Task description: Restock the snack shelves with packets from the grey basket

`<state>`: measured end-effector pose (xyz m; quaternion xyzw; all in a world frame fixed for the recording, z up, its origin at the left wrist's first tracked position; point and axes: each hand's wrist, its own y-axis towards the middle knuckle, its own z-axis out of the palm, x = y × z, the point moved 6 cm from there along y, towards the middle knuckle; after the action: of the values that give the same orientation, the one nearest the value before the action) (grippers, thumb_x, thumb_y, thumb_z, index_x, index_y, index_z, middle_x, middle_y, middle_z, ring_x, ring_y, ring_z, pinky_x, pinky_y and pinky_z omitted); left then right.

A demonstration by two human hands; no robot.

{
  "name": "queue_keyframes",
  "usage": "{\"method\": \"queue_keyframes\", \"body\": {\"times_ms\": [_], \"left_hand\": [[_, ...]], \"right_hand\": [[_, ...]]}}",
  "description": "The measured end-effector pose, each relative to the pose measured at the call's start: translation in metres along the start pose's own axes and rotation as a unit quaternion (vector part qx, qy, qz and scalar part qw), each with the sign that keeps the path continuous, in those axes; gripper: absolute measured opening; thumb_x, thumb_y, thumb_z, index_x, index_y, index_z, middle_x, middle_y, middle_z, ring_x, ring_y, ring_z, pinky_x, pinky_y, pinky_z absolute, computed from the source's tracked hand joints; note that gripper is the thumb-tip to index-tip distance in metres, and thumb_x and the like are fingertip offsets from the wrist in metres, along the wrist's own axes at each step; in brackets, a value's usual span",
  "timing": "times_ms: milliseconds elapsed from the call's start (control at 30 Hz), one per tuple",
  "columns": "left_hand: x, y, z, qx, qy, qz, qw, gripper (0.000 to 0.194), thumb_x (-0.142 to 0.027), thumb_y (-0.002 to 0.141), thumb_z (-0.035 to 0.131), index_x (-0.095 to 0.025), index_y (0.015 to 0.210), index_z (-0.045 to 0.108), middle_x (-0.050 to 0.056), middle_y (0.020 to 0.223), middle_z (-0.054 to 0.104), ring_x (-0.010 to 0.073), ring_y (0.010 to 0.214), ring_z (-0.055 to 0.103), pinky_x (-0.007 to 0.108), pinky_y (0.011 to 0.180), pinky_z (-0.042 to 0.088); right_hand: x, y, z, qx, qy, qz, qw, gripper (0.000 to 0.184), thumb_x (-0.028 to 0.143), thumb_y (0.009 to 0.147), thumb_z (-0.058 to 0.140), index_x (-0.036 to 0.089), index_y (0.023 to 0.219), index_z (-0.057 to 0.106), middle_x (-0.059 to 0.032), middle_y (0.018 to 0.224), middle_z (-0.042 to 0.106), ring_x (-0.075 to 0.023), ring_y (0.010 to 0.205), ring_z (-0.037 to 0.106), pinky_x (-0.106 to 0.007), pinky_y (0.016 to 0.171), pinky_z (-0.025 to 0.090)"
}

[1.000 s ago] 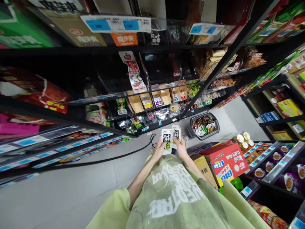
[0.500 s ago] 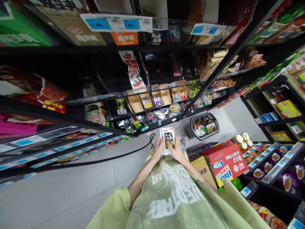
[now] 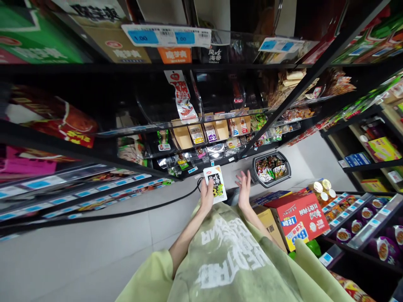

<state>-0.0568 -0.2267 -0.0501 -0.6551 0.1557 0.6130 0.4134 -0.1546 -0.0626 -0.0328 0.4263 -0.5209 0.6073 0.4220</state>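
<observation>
My left hand (image 3: 206, 197) is closed on a stack of white snack packets (image 3: 215, 183) with black and green print, held upright in front of my chest. My right hand (image 3: 243, 188) hovers a little to the right of the packets with its fingers spread and nothing in it. Beyond that hand, a dark shopping basket (image 3: 285, 160) with several snack packs inside sits on the grey floor. Both forearms come out of a light green printed shirt.
Black shelving (image 3: 94, 138) full of snack packs and price tags rises ahead and to the left. A red carton (image 3: 299, 214) and a brown box (image 3: 270, 224) stand on the floor at my right, beside shelves of cup snacks (image 3: 362, 214). A black cable (image 3: 141, 207) runs across the floor.
The two packets held side by side were brought together into one stack in my left hand. My right hand then let go and moved off to the right, fingers spread.
</observation>
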Motion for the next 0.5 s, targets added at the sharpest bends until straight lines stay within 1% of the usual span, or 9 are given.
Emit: {"method": "queue_keyframes", "body": {"times_ms": [33,67,100,133,200,267,333,400,500], "left_hand": [[-0.001,0.0,-0.002,-0.012,0.004,0.005,1.0,0.064,-0.078,0.094,0.047,-0.024,0.128,0.052,0.008,0.118,0.069,0.0236,0.102,0.07,0.033,0.085,0.056],[-0.002,0.0,-0.003,-0.025,0.011,0.012,1.0,0.063,-0.077,0.094,0.048,-0.023,0.125,0.053,0.008,0.116,0.069,0.0233,0.1,0.069,0.032,0.085,0.056],[-0.004,0.0,-0.003,-0.035,0.018,0.018,0.999,0.061,-0.076,0.094,0.049,-0.023,0.122,0.055,0.008,0.115,0.069,0.0232,0.099,0.069,0.032,0.086,0.055],[-0.006,0.0,-0.002,-0.035,0.025,0.022,0.999,0.06,-0.075,0.094,0.049,-0.022,0.12,0.056,0.008,0.114,0.069,0.0234,0.099,0.068,0.032,0.086,0.055],[-0.01,-0.001,0.004,-0.017,0.036,0.03,0.999,0.057,-0.072,0.095,0.051,-0.021,0.118,0.058,0.009,0.114,0.07,0.0246,0.102,0.068,0.033,0.089,0.054],[-0.015,-0.002,0.009,0.004,0.054,0.043,0.998,0.052,-0.068,0.097,0.051,-0.02,0.116,0.059,0.01,0.113,0.071,0.0262,0.105,0.067,0.035,0.094,0.053],[-0.02,-0.001,0.01,0.004,0.074,0.055,0.996,0.048,-0.064,0.098,0.05,-0.02,0.115,0.06,0.011,0.111,0.071,0.0276,0.107,0.067,0.038,0.096,0.052],[-0.022,0.001,0.008,-0.012,0.084,0.056,0.995,0.044,-0.061,0.1,0.048,-0.021,0.113,0.06,0.01,0.107,0.071,0.0284,0.105,0.067,0.04,0.096,0.052],[-0.024,0.005,0.006,-0.021,0.079,0.05,0.995,0.04,-0.058,0.1,0.048,-0.021,0.111,0.059,0.009,0.101,0.072,0.0286,0.104,0.068,0.042,0.096,0.053]], "right_hand": [[0.0,0.004,-0.006,-0.03,0.006,0.004,1.0,0.074,0.062,0.098,0.049,0.031,0.161,0.028,-0.013,0.159,0.048,-0.0209,0.125,0.063,-0.039,0.102,0.052],[0.002,0.006,-0.008,-0.044,0.011,0.006,0.999,0.072,0.062,0.098,0.048,0.03,0.16,0.03,-0.0131,0.159,0.048,-0.0206,0.126,0.063,-0.038,0.101,0.052],[0.003,0.006,-0.007,-0.044,0.016,0.004,0.999,0.07,0.062,0.098,0.047,0.03,0.159,0.032,-0.0128,0.158,0.049,-0.0204,0.125,0.063,-0.037,0.1,0.053],[0.005,0.004,-0.001,-0.029,0.019,0.003,0.999,0.067,0.061,0.099,0.046,0.03,0.157,0.035,-0.0123,0.157,0.051,-0.0204,0.124,0.064,-0.037,0.099,0.053],[0.008,-0.007,0.02,0.045,0.009,0.002,0.999,0.06,0.06,0.1,0.048,0.029,0.152,0.045,-0.0103,0.15,0.058,-0.0207,0.119,0.066,-0.037,0.099,0.053],[0.01,-0.02,0.046,0.133,-0.024,-0.005,0.991,0.051,0.055,0.097,0.057,0.026,0.139,0.059,-0.0077,0.134,0.069,-0.0217,0.111,0.067,-0.036,0.098,0.052],[0.012,-0.028,0.066,0.186,-0.062,-0.022,0.98,0.039,0.049,0.094,0.066,0.023,0.123,0.069,-0.005,0.116,0.075,-0.0219,0.102,0.067,-0.034,0.097,0.052],[0.015,-0.029,0.075,0.2,-0.083,-0.037,0.975,0.031,0.046,0.092,0.069,0.022,0.113,0.072,-0.003,0.104,0.076,-0.0212,0.096,0.066,-0.032,0.093,0.052],[0.014,-0.021,0.078,0.201,-0.095,-0.038,0.974,0.029,0.046,0.093,0.067,0.022,0.108,0.071,-0.002,0.098,0.075,-0.0203,0.09,0.066,-0.03,0.086,0.052]]}}
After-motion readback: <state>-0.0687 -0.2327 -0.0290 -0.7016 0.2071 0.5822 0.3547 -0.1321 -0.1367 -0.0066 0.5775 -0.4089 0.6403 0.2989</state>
